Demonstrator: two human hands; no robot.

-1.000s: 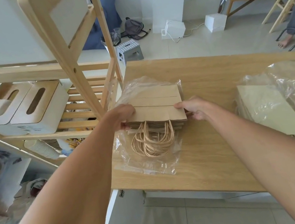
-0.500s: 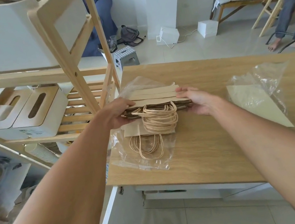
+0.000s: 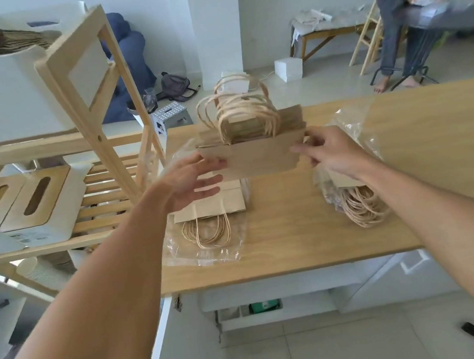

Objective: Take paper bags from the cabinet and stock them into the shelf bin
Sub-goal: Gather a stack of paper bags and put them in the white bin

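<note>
The table ran wide across the middle, the wooden shelf standing at its left end with the white bin up top, bags already poking out of it. Up off the table came the stack, handles upward, held between both hands above the plastic wrap! Left hand had its fingers straight and spread, pressing the stack's left edge; right hand pinched the right edge. One bag lay flat on the wrap, another pack near the right forearm.
</note>
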